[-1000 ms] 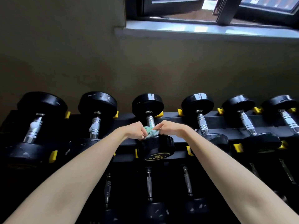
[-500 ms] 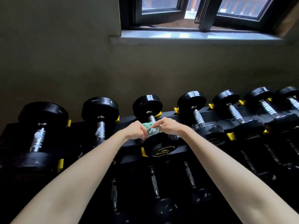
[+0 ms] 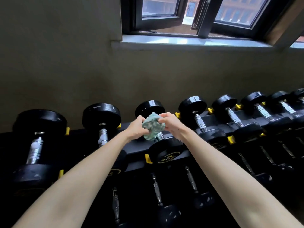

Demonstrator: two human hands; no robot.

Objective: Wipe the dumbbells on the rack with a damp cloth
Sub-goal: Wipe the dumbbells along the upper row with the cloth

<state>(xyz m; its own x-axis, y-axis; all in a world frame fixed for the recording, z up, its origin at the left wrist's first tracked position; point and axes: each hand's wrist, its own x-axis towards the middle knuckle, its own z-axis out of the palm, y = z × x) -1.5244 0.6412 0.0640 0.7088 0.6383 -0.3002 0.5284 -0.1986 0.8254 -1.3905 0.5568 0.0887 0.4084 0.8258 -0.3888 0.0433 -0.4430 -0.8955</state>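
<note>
A: Where is the cloth?

B: The cloth (image 3: 152,127), green and white and bunched up, is held in the air between both hands. It is over the handle (image 3: 160,136) of the middle dumbbell (image 3: 166,152) on the top row of the rack (image 3: 136,145).

A: Does it touch the handle?

B: Its lower end hangs down to the chrome. I cannot tell whether it touches.

A: How is the left hand?

B: The left hand (image 3: 137,129) has its fingers curled round the left side of the cloth, thumb on top.

A: And the right hand?

B: The right hand (image 3: 171,124) pinches the cloth's upper right edge between thumb and fingers. Both forearms reach in from the near side, bare.

A: What else sits on the rack?

B: Two bigger dumbbells (image 3: 102,116) lie to the left of the middle one. A line of smaller ones (image 3: 192,104) runs off to the right. Each lies with one head far, by the wall (image 3: 65,63), and one head near. Yellow tabs (image 3: 231,139) stick up from the rack between them. A lower row (image 3: 156,186) lies in shadow, nearer.

A: And above?

B: A dark-framed window (image 3: 197,17) over a pale sill (image 3: 189,41), with one pane standing ajar.
</note>
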